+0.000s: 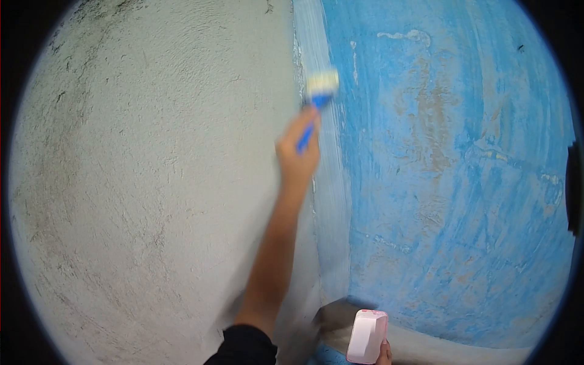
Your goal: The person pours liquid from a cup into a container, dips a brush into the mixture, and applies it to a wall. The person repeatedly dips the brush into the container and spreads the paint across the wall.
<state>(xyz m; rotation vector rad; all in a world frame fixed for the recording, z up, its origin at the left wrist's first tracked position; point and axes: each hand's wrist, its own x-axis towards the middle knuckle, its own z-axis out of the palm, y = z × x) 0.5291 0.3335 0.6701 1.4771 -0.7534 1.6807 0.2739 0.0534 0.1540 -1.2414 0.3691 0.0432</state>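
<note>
My left hand (298,152) is raised and closed around the blue handle of a paintbrush (321,85). The brush's pale bristles press on the corner where a rough grey-white wall (140,170) meets a worn blue wall (456,152). A stripe of fresh whitish paint (333,188) runs down the blue wall beside the corner, above and below the brush. At the bottom edge, my right hand (385,354) holds a pink-and-white container (367,336) upright; only a few fingers show.
The blue wall has brown patches and flaked spots. A grey ledge (426,344) runs along its foot at the lower right. My left arm wears a black sleeve (243,347). A dark opening (575,188) sits at the far right edge.
</note>
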